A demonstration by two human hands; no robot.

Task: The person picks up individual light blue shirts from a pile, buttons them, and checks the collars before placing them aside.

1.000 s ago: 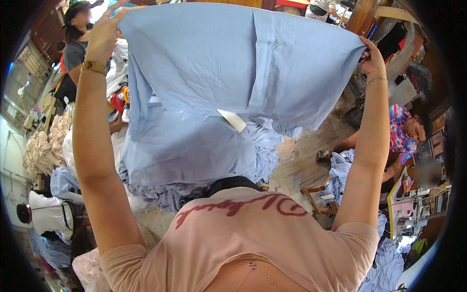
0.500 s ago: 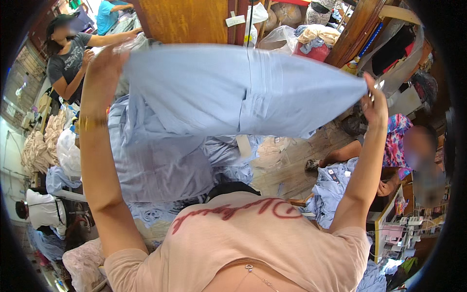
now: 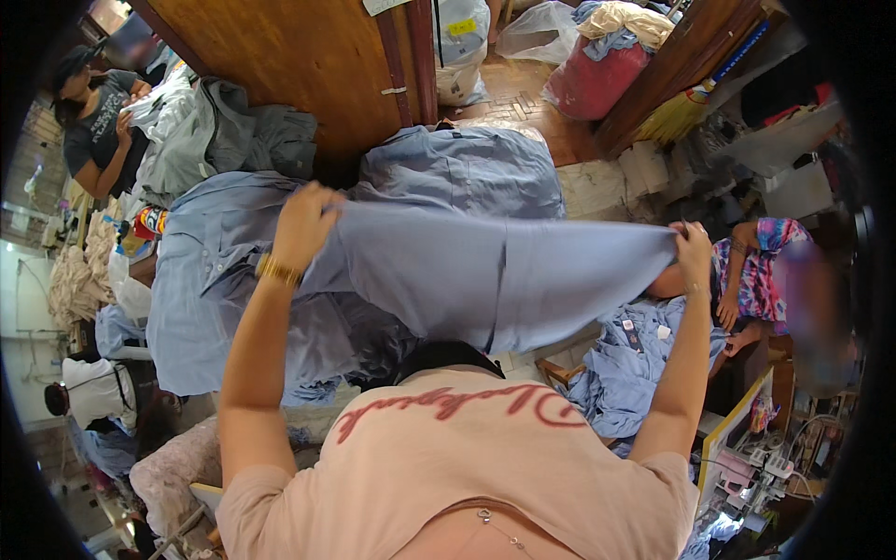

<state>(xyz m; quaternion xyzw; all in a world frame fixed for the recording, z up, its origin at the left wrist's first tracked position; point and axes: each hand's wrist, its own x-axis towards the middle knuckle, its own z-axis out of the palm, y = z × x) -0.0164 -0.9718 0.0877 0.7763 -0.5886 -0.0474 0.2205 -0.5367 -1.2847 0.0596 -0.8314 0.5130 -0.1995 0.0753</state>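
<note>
A light blue garment (image 3: pixel 495 271), looking like a shirt, stretches across in front of me between my two hands. My left hand (image 3: pixel 308 229), with a gold bracelet at the wrist, is closed on its left end. At the other end, my right hand (image 3: pixel 693 252) pinches a corner, pulling the cloth to a point. Just left of and under my left hand lies a spread of blue shirts (image 3: pixel 205 299) with buttons showing. Behind the held garment rests a folded pile of blue cloth (image 3: pixel 467 168). The cloth's left end merges with the shirts below, so its edge there is unclear.
To the right is a heap of blue shirts (image 3: pixel 621 359), with a seated person (image 3: pixel 775 271) beyond it. Grey garments (image 3: pixel 224 140) lie at the far left near a standing person (image 3: pixel 98 121). A wooden panel (image 3: pixel 308 65), a red sack (image 3: pixel 597 79) and a broom (image 3: pixel 677 112) stand behind.
Both hands have come down from high up, bringing the garment lower, nearer the blue shirts. My left hand has also moved rightward. Both hands keep hold of the cloth.
</note>
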